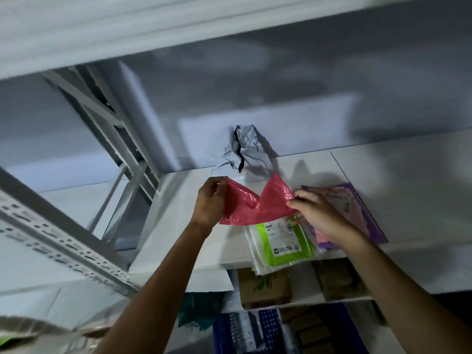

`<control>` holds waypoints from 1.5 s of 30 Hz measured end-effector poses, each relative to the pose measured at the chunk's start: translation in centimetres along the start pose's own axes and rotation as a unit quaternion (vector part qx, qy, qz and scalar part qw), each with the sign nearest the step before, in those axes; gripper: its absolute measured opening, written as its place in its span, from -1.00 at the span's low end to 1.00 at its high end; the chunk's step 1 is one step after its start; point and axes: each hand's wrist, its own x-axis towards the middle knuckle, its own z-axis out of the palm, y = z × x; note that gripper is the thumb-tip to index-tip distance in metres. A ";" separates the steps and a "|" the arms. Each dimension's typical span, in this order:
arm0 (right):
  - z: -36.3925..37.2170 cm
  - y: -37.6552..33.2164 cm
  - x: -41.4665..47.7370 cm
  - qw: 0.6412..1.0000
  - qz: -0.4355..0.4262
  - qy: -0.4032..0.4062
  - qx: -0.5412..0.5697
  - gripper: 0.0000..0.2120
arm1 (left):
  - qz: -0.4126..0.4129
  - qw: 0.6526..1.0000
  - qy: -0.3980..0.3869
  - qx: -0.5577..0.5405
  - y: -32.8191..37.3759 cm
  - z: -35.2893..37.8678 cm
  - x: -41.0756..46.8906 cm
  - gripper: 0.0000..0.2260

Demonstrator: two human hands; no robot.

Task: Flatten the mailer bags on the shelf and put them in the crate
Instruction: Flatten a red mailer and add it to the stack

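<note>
Open shelf [166,226] leftward; grey bag [246,146] apparently behind.

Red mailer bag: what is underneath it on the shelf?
A clear bag with green contents pokes out beneath the red mailer bag, on the white shelf. Its top end is hidden.

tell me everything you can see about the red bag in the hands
The red mailer bag looks like thin, crinkled, pinkish-red plastic with no label showing. It is held over the white shelf: the left hand pinches its upper left corner, the right hand its upper right corner. Its top edge sags into a V in the middle, so it is not yet flat. Its lower edge overlaps the green mailer in view; whether they touch is unclear.
</note>
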 end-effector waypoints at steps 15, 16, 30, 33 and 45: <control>7.0 -3.3 0.6 0.996 -0.059 0.039 -0.056 -0.81 | 0.027 0.997 0.074 0.013 -0.6 -4.4 -2.8 -0.86; 7.2 -3.3 0.8 0.995 -0.066 0.041 -0.060 -0.83 | 0.033 0.996 0.081 0.008 -0.4 -4.6 -2.7 -0.84; 7.5 -3.4 3.0 0.993 -0.098 0.056 -0.038 -0.90 | -0.047 0.981 0.157 -0.103 -2.3 -8.6 -1.1 -0.85; 7.4 -3.5 4.0 0.992 -0.098 0.053 -0.055 -0.92 | -0.052 0.979 0.157 -0.116 -2.6 -9.2 -0.9 -0.83; 12.3 -6.3 3.2 0.996 0.029 -0.082 0.026 -0.80 | 0.412 0.855 0.164 0.268 -3.8 -5.8 -8.4 -0.75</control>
